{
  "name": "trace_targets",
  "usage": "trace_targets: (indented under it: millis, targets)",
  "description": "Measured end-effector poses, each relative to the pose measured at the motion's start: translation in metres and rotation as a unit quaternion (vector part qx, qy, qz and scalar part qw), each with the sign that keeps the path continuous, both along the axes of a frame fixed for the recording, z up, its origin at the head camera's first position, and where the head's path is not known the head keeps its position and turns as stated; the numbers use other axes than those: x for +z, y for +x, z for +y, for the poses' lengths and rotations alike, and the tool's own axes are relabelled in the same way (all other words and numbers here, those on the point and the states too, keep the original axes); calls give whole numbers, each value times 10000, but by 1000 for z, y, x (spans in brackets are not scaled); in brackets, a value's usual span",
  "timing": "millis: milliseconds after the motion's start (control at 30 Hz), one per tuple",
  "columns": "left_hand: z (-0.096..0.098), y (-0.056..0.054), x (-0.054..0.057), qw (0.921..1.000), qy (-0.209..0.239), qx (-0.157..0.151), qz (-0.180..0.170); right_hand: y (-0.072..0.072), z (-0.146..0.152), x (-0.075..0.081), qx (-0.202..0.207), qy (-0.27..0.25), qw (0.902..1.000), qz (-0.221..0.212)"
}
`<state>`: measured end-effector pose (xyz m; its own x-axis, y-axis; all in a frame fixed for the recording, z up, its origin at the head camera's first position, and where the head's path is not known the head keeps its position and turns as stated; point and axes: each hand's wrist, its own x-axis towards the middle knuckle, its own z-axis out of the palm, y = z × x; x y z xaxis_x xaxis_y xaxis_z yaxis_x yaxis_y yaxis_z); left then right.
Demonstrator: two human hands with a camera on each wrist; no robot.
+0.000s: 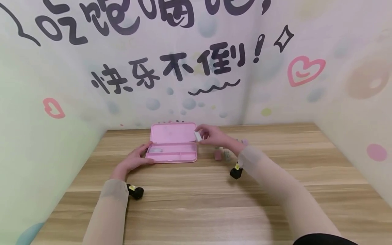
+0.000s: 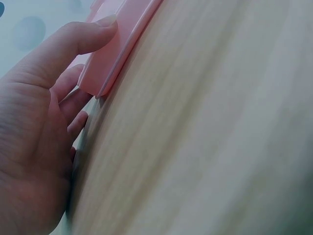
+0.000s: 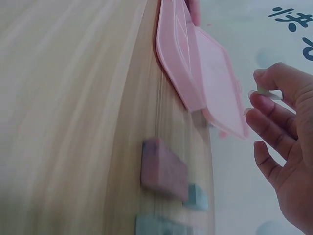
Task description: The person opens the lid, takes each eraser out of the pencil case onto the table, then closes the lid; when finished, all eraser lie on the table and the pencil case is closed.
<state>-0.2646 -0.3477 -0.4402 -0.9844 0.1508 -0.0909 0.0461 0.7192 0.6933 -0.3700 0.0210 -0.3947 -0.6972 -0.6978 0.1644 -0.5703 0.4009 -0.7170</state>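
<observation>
A pink pencil case [image 1: 173,158] lies on the table with its lid [image 1: 173,133] raised toward the wall. One small whitish piece [image 1: 156,150] sits in its back compartment, at the left. My left hand [image 1: 136,159] holds the case's left end, thumb on the front side and fingers around the end. Just above the case's right side, my right hand [image 1: 214,135] pinches a white eraser [image 1: 198,136] between thumb and fingertips. In the right wrist view, the right hand [image 3: 288,127] largely covers that eraser [image 3: 270,93].
To the right of the case stand a reddish-pink eraser [image 1: 217,155] and a grey-green block [image 1: 227,155]. A small lilac thing [image 1: 244,142] lies farther back, partly behind the right wrist. The printed wall [image 1: 214,109] rises behind the table [image 1: 190,204].
</observation>
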Motion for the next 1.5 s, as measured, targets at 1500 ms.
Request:
trace_targets:
  millis: [1500]
  targets:
    - [4, 4, 5, 9994, 258, -209, 33, 44, 138, -19, -1018, 1187, 9877, -12]
